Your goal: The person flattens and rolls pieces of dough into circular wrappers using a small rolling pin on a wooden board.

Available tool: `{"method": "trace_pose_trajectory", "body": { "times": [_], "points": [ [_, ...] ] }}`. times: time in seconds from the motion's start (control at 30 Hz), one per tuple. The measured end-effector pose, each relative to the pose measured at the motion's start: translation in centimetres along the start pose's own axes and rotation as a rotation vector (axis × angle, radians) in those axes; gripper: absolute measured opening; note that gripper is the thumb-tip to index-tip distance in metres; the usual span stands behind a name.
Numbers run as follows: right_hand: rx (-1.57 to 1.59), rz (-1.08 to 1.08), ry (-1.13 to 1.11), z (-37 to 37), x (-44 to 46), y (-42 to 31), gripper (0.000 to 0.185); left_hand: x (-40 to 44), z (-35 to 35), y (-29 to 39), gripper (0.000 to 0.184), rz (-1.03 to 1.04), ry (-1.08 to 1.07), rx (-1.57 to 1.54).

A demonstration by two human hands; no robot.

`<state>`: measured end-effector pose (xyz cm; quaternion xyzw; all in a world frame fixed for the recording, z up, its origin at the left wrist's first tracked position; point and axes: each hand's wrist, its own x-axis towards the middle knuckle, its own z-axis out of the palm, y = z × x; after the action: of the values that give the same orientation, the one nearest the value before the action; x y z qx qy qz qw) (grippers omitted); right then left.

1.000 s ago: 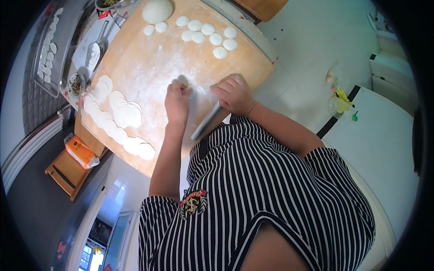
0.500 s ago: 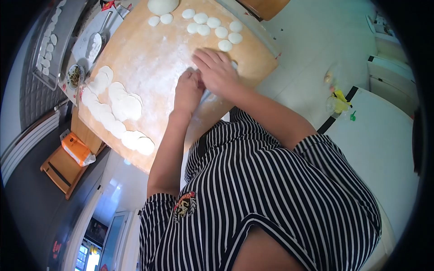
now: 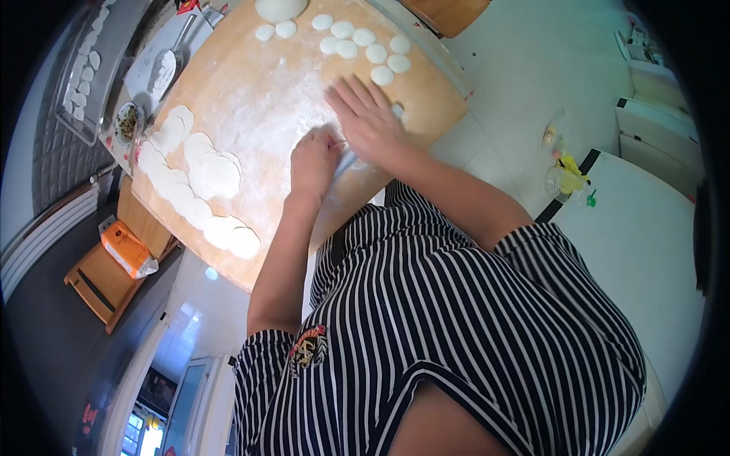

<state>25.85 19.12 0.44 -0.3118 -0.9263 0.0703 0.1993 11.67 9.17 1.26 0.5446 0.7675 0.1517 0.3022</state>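
Fingers stretched out, my right hand (image 3: 369,125) lies over the rolling pin (image 3: 344,162), which is mostly hidden beneath it. My left hand (image 3: 313,159) is beside it with curled fingers pressed together; what they hold is hidden. Both hands are over the floured wooden board (image 3: 251,99). Flat dough rounds (image 3: 215,175) overlap at the board's left side. Several small dough pieces (image 3: 364,36) sit near the far edge, beside a large dough lump (image 3: 280,7). Part of a pale piece (image 3: 398,111) shows just right of my right hand.
At the left are a metal tray (image 3: 95,114) with dough pieces, a small bowl of filling (image 3: 128,123) and a scoop with flour (image 3: 165,72). An orange packet (image 3: 128,249) rests on a wooden chair (image 3: 106,285). A white cabinet (image 3: 631,228) stands at the right.
My right hand has moved left and away from my body, and its fingers have spread over the rolling pin. My left hand has shifted slightly right. The pin has moved toward my left hand.
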Motion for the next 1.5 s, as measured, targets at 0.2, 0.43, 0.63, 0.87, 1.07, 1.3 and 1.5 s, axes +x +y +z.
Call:
{"method": "trace_pose_trajectory", "body": {
  "times": [0.2, 0.43, 0.63, 0.87, 1.07, 1.3, 1.5],
  "points": [
    [0.024, -0.035, -0.059, -1.7, -5.5, 0.8, 0.050, -1.9, -1.1, 0.8, 0.022, -0.334, -0.058, -0.350],
    [0.038, 0.098, 0.076, 1.5, 2.8, -1.6, 0.048, 0.6, 1.2, -1.1, 0.024, -0.022, 0.094, 0.054],
    [0.003, 0.012, -0.046, -2.4, -6.3, 0.1, 0.047, -2.5, -1.0, -1.8, 0.025, -0.345, -0.110, -0.368],
    [-0.035, 0.025, 0.067, 0.7, 2.5, -2.3, 0.046, -1.3, -0.9, -0.8, 0.032, -0.251, -0.080, -0.126],
    [-0.001, -0.021, -0.016, -1.1, -5.0, -0.9, 0.044, -3.3, -0.1, -2.8, 0.030, -0.097, 0.128, -0.098],
    [0.023, -0.014, -0.115, 0.4, 0.9, -3.2, 0.053, -3.0, -1.4, -2.0, 0.027, -0.168, 0.019, -0.135],
    [0.023, 0.028, -0.090, -0.1, -3.1, -2.4, 0.052, -3.4, -0.9, -2.8, 0.023, -0.120, 0.089, -0.035]
  ]
}}
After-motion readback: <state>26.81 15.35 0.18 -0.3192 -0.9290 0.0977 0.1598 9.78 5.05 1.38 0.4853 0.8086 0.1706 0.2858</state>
